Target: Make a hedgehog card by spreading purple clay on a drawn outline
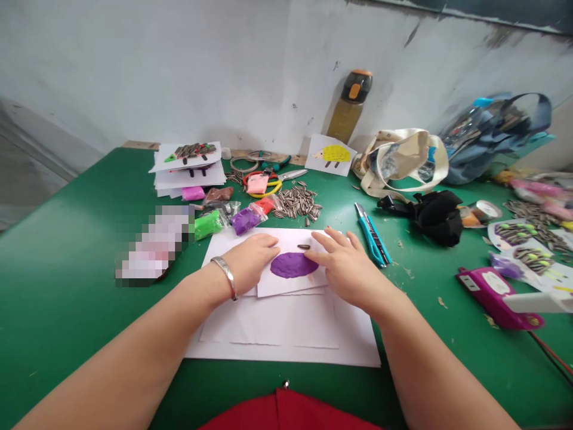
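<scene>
An oval of flattened purple clay (293, 266) is stuck on a small white paper card (273, 289), with one striped sunflower seed (304, 246) lying just above it. My left hand (249, 261), a silver bangle at its wrist, rests on the card's left side, fingers stretched out and thumb near the clay's edge. On the other side, my right hand (347, 263) lies with spread fingers, its thumb at the clay's right edge. Neither hand visibly holds anything. Larger white sheets (277, 352) lie beneath the card.
Sunflower seeds (298, 203) are piled behind the card, beside purple (245, 221) and green clay packets (208, 224), and scissors (290, 175). A blue utility knife (372, 236) lies right of my right hand. A bottle (349, 107) stands against the wall; a magenta device (496, 295) sits far right.
</scene>
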The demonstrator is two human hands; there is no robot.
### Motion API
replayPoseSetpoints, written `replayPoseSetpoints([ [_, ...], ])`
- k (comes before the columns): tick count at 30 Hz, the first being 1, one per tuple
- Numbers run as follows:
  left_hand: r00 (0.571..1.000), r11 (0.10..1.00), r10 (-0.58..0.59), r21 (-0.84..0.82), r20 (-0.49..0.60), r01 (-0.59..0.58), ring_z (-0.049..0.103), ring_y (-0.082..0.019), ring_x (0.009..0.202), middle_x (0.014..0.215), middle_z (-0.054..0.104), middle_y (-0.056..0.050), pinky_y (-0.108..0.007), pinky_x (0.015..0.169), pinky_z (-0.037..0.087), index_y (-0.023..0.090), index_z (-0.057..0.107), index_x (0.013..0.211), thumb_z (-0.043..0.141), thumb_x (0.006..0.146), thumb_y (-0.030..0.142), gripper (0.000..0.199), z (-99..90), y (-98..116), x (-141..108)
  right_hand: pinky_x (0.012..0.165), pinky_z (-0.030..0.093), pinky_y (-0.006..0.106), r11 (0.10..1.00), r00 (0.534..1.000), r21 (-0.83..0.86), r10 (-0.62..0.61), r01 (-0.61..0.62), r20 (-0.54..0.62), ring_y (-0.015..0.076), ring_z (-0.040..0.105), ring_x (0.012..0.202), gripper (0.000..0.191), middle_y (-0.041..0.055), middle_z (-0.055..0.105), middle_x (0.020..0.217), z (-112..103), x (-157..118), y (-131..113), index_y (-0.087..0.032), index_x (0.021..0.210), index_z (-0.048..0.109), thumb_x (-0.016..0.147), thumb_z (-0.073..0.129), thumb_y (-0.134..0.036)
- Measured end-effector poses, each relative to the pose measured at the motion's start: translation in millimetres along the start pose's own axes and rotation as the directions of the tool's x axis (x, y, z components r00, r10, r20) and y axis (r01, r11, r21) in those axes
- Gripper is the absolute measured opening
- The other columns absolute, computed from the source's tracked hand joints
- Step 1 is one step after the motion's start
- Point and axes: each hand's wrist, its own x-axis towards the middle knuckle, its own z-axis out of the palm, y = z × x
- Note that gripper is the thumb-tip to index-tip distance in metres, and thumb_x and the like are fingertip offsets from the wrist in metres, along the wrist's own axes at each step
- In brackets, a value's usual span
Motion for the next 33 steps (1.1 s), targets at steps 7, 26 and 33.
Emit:
replayPoseSetpoints([
  [7,1.0,1.0,-0.003,-0.008,0.016,0.003,0.057,-0.024,0.103,0.107,0.063,-0.013,-0.037,0.093,0.047,0.012,0.066,0.098,0.049,0.079,-0.002,0.03,-1.4,0.7,0.5,0.108,0.026,0.06,1.0,0.999,0.027,-0.012,0.013,-0.033,0.0315,0.034,0.136,0.063,0.0032,0.044,0.146,0.5,2.1,-0.2,-0.035,0.127,0.06,0.079,0.039,0.0],
  [26,0.999,1.0,-0.002,-0.012,0.04,0.003,0.056,-0.023,0.097,0.103,0.062,-0.012,-0.035,0.09,0.046,0.013,0.066,0.097,0.048,0.081,-0.001,0.028,-0.9,0.3,2.3,0.11,0.019,0.063,0.998,0.998,0.02,-0.056,0.056,0.036,0.0336,0.029,0.138,0.052,0.0025,0.048,0.142,-11.0,-4.9,-6.8,-0.034,0.115,0.068,0.078,0.046,-0.004],
  [33,0.998,1.0,-0.017,-0.02,0.056,0.018,0.056,-0.023,0.094,0.098,0.062,-0.011,-0.035,0.088,0.047,0.012,0.067,0.092,0.049,0.082,0.0,0.024,-1.3,1.8,2.6,0.113,0.016,0.06,0.994,0.994,-0.004,-0.109,0.109,-0.023,0.0319,0.029,0.137,0.053,0.0046,0.044,0.144,-13.9,-7.1,-17.6,-0.032,0.121,0.065,0.08,0.045,-0.005],
])
